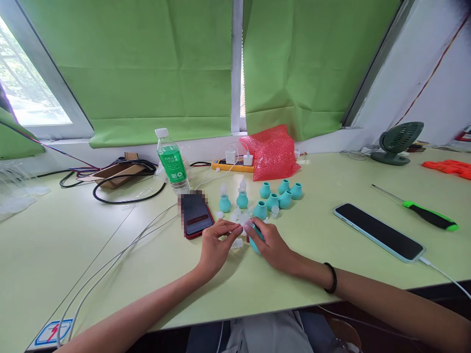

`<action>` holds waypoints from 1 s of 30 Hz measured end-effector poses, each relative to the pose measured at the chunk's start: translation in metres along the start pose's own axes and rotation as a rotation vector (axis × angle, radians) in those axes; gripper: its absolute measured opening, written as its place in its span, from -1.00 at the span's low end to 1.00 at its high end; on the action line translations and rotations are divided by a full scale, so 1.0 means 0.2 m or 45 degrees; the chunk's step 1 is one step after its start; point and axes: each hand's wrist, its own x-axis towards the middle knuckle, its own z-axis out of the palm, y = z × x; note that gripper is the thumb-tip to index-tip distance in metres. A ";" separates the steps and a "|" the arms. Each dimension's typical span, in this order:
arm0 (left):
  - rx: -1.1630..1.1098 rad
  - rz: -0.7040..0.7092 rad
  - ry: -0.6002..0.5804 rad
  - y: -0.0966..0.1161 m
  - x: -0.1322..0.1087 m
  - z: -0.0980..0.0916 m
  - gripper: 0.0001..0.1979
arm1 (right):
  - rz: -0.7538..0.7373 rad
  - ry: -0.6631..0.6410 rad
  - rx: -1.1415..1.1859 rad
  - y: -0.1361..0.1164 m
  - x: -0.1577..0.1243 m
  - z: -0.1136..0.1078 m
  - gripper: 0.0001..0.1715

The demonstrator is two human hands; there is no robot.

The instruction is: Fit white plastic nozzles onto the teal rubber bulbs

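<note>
My right hand (272, 245) is wrapped round a teal rubber bulb (254, 240), partly hidden by the fingers. At the bulb's top sits a small translucent white plastic piece (246, 224), pinched between the thumb and fingers of my left hand (218, 242). Whether the piece is seated in the bulb, I cannot tell. Just beyond my hands stand two teal bulbs with clear pointed tips, a left one (224, 202) and a right one (242, 197). Several plain teal bulbs (273, 201) cluster to their right. Small translucent parts (237, 243) lie around my fingers.
A phone in a red case (196, 215) lies left of my hands, near a water bottle (172, 162). White cables (127, 250) cross the table's left side. Rightward are another phone (379, 230), a screwdriver (430, 213) and a small fan (399, 142). Red bubble wrap (274, 154) rests behind.
</note>
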 end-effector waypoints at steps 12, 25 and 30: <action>-0.337 -0.206 -0.201 0.01 0.05 -0.04 -0.91 | 0.109 -0.172 0.464 -0.01 0.03 -0.04 -0.65; -0.989 -0.570 -0.588 -0.01 0.11 -0.09 -0.95 | 0.528 -0.605 1.455 0.01 0.08 -0.11 -0.63; 0.033 -0.015 -0.230 -0.04 0.12 -0.09 -0.90 | 0.458 -0.366 1.411 -0.01 0.08 -0.16 -0.63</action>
